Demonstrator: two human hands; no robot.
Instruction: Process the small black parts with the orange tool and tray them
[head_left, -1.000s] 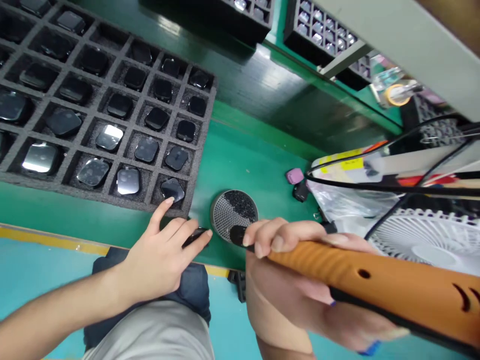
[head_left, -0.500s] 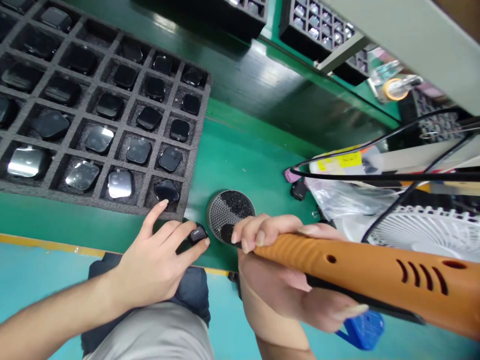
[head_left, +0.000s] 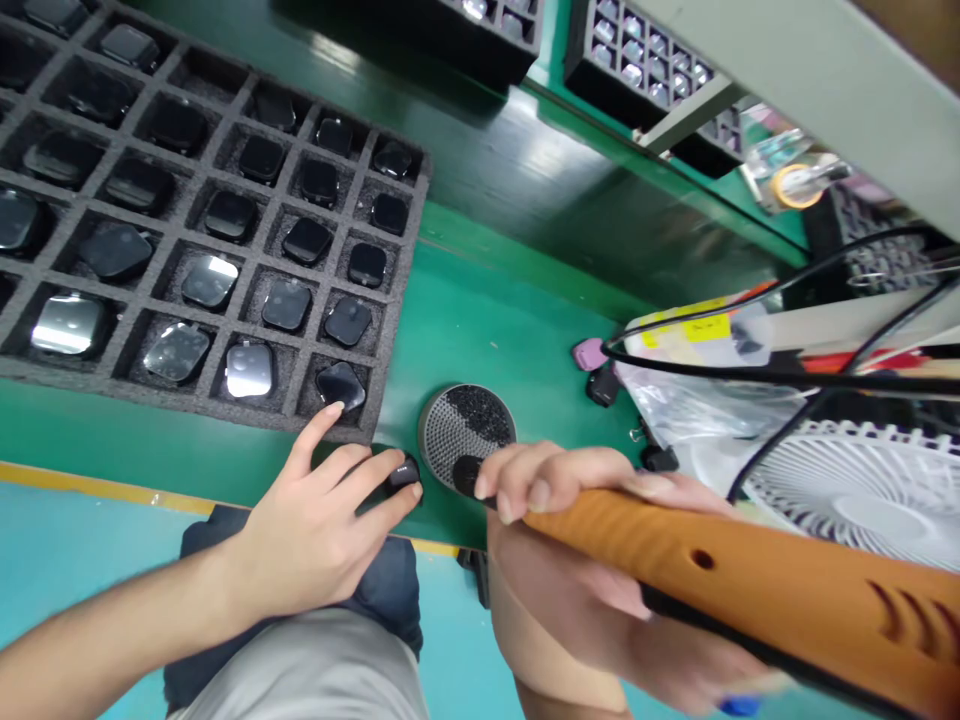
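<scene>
My right hand [head_left: 577, 540] is wrapped round an orange electric screwdriver [head_left: 720, 560] with a grooved grip, vent slots and a black strip underneath. Its black front end is over a round perforated dish [head_left: 454, 425], where tiny black pieces, like screws, cover part of the top. My left hand [head_left: 322, 525] pinches a small black watch-like case [head_left: 403, 474] between thumb and fingers near the bench's front edge. The left index finger stretches out to a glossy black smartwatch body [head_left: 341, 385] in the corner pocket of a grey foam tray [head_left: 382, 400].
Several more watch bodies lie in the tray pockets. Right of the dish are a pink piece [head_left: 590, 353], a clear plastic bag [head_left: 697, 395], a white fan [head_left: 862, 490] and a black cable [head_left: 787, 378]. More foam trays [head_left: 637, 60] stand at the back, below a grey shelf [head_left: 810, 70].
The orange screwdriver and my right hand have shifted slightly down and right, blurred a little. My left hand keeps its pinch on the black case. The whole view has moved slightly.
</scene>
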